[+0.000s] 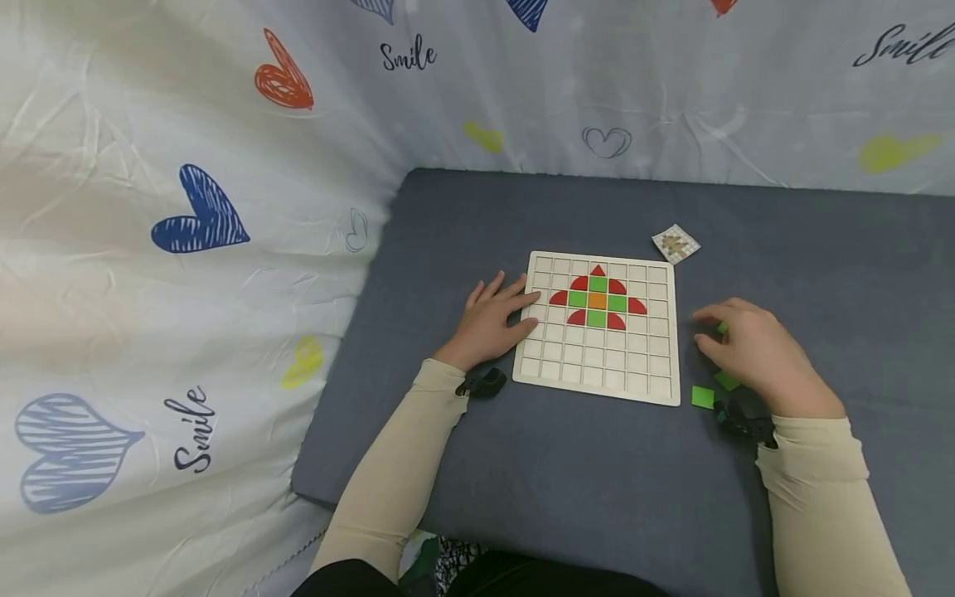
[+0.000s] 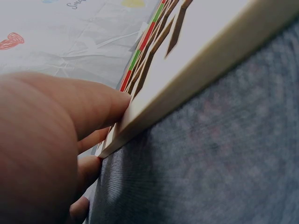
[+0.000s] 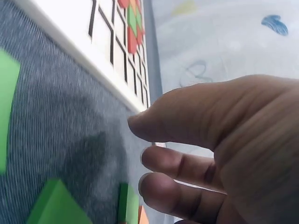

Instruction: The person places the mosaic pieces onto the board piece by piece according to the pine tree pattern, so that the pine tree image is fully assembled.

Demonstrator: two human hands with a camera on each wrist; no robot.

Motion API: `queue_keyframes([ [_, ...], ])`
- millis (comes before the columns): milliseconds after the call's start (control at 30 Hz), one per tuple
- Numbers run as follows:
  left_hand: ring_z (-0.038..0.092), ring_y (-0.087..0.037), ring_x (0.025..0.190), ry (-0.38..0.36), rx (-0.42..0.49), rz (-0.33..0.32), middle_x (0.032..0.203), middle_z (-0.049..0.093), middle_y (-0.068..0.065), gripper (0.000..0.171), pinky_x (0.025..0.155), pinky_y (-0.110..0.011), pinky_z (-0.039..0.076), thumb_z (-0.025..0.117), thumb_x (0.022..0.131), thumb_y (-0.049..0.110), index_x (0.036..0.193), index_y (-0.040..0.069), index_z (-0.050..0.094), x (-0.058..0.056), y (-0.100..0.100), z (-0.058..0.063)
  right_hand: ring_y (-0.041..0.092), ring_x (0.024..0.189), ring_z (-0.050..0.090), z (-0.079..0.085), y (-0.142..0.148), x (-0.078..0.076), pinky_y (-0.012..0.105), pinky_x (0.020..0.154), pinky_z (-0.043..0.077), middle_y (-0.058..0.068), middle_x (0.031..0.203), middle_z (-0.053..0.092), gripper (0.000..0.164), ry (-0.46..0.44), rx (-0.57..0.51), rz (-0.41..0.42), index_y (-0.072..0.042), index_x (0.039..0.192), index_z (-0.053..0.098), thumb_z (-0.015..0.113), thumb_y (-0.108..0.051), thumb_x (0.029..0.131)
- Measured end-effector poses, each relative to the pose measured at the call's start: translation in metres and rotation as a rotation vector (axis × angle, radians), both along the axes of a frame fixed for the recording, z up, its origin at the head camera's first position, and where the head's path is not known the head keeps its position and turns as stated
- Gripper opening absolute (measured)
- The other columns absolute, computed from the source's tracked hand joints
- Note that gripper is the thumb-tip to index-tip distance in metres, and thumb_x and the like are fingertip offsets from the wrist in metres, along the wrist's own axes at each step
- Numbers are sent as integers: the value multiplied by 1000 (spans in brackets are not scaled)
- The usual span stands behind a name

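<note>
A white grid board (image 1: 552,365) lies on the grey cloth. On it, an orange square (image 1: 598,301) sits among several green squares (image 1: 597,318) and red rounded pieces (image 1: 637,306), with a red triangle (image 1: 598,271) at the top. My left hand (image 1: 492,323) rests at the board's left edge, thumb and index finger on the rim. To the right of the board, my right hand (image 1: 761,352) hovers over loose green tiles (image 1: 703,397). Its thumb and fingers are apart in the right wrist view, with nothing between them. An orange piece (image 3: 143,215) shows beneath the fingers there.
A small patterned card (image 1: 676,245) lies by the board's top right corner. A white curtain (image 1: 298,207) printed with hearts hangs behind and to the left of the table. Each wrist wears a black camera strap (image 1: 485,382).
</note>
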State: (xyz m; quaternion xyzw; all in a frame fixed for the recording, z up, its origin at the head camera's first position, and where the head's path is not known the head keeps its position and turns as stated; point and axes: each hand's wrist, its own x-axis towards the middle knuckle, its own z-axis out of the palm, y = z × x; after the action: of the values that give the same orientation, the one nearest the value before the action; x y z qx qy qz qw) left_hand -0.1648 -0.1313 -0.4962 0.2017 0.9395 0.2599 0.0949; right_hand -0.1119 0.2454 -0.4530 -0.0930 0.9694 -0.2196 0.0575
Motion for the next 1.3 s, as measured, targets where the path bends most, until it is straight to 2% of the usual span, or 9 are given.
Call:
queue_keyframes([
  [200, 5, -24, 164, -6, 4, -1, 173, 26, 3, 54, 132, -48, -5, 61, 107, 42, 159, 28, 50, 0, 0, 0, 44, 96, 64, -4, 10, 3, 62, 78, 53, 32, 123, 60, 35, -14, -6, -48, 10, 124, 69, 69, -8, 95],
  [600, 6, -24, 164, -3, 14, -5, 173, 26, 3, 55, 132, -48, -3, 61, 107, 42, 159, 28, 50, 0, -1, -1, 49, 105, 58, -6, 28, 6, 68, 84, 49, 34, 125, 58, 35, -28, -3, -117, 9, 123, 69, 68, -10, 93],
  [733, 6, -24, 164, -2, 14, -6, 173, 26, 3, 55, 132, -48, -4, 61, 107, 42, 159, 28, 50, -1, -2, -1, 49, 100, 57, -7, 33, 7, 66, 80, 49, 34, 121, 56, 37, -21, 3, -151, 11, 124, 66, 66, -9, 93],
  [900, 5, -24, 164, -5, 13, -4, 173, 26, 3, 54, 132, -48, -4, 61, 107, 42, 159, 28, 50, -1, -1, 0, 44, 92, 54, -9, 37, 7, 53, 67, 46, 33, 120, 52, 39, -6, 7, -197, 10, 127, 66, 58, -7, 93],
  [1033, 5, -23, 164, -9, 6, -2, 173, 26, 4, 55, 132, -48, -4, 61, 107, 43, 159, 29, 50, -1, 0, -1, 48, 97, 52, -11, 39, 7, 57, 68, 47, 36, 128, 46, 43, -12, 6, -227, 7, 134, 62, 50, -7, 95],
  [1167, 5, -23, 164, -14, -2, -4, 173, 25, 4, 55, 132, -48, -4, 60, 107, 43, 159, 29, 49, -1, 0, -1, 50, 100, 50, -15, 40, 5, 63, 73, 47, 39, 131, 43, 48, -24, 23, -216, 7, 142, 57, 44, -4, 97],
  [1300, 4, -23, 164, -17, -4, -1, 173, 24, 4, 55, 132, -48, -4, 61, 108, 43, 159, 29, 49, -1, 0, 0, 50, 100, 50, -16, 40, 3, 62, 72, 48, 38, 128, 43, 47, -34, 35, -211, 9, 141, 57, 45, -5, 98],
])
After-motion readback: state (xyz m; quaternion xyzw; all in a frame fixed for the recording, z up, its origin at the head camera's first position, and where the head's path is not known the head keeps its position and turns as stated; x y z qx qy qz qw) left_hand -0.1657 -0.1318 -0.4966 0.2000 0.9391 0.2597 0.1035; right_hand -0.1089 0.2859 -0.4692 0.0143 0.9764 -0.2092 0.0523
